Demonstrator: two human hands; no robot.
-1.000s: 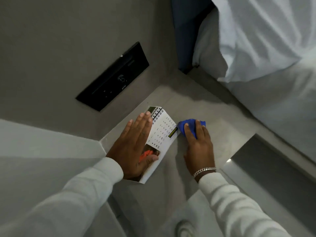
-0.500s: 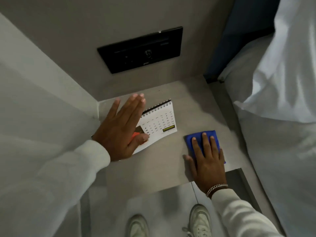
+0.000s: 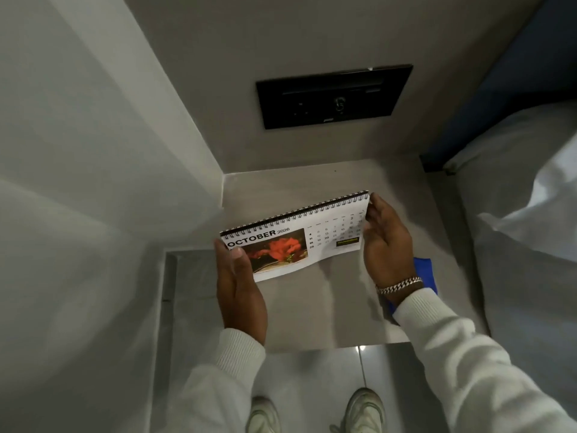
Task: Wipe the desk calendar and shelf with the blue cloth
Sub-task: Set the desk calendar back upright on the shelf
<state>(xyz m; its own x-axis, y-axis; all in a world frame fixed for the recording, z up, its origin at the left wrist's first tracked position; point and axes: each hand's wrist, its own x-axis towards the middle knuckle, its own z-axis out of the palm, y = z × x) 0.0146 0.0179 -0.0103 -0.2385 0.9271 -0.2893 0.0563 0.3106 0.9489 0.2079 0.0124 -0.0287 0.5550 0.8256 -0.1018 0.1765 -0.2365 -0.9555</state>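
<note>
The spiral-bound desk calendar (image 3: 315, 237), open at October with a red flower picture, is lifted above the grey shelf (image 3: 312, 314). My left hand (image 3: 239, 289) grips its left end, thumb on the front page. My right hand (image 3: 385, 245) holds its right end by the fingertips. The blue cloth (image 3: 426, 270) lies flat on the shelf, mostly hidden under my right wrist and sleeve, with no hand on it.
A black wall panel (image 3: 331, 96) sits on the back wall above the shelf. A grey side wall (image 3: 93, 182) bounds the left. A bed with white linen (image 3: 524, 214) is on the right. My two shoes (image 3: 312, 410) stand on the tiled floor below.
My right hand left the blue cloth and moved up to the calendar's right end. Both hands raised the calendar off the shelf and turned it to face me.
</note>
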